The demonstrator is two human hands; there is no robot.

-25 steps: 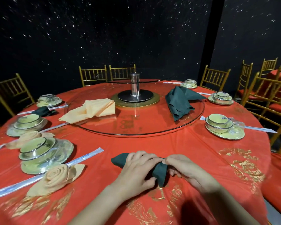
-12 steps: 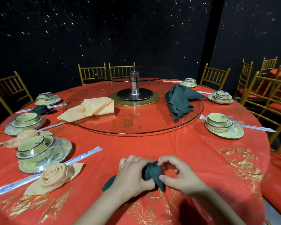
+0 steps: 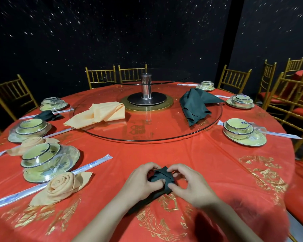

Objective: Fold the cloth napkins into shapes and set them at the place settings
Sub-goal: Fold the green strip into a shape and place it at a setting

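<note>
A dark green napkin [image 3: 162, 178] is bunched into a tight roll on the red tablecloth [image 3: 208, 165] near the front edge. My left hand [image 3: 142, 180] grips its left side with curled fingers. My right hand [image 3: 187, 182] pinches its right side between thumb and fingers. A peach napkin folded as a rose [image 3: 61, 186] lies at the near left setting. A second peach rose [image 3: 30, 144] and a dark green folded one [image 3: 46, 115] sit further along the left. Loose peach [image 3: 101, 114] and green [image 3: 194, 105] napkins lie on the glass turntable [image 3: 147, 135].
Wrapped bowl-and-plate sets [image 3: 47, 159] [image 3: 243, 132] ring the table, each with wrapped chopsticks [image 3: 89, 165] beside it. Gold chairs [image 3: 234, 79] stand around the table. A steel post [image 3: 146, 86] rises from the turntable's centre.
The napkin was a long strip a second ago; both hands have rolled it inward into a compact bundle. My hands have drawn closer together around it.
</note>
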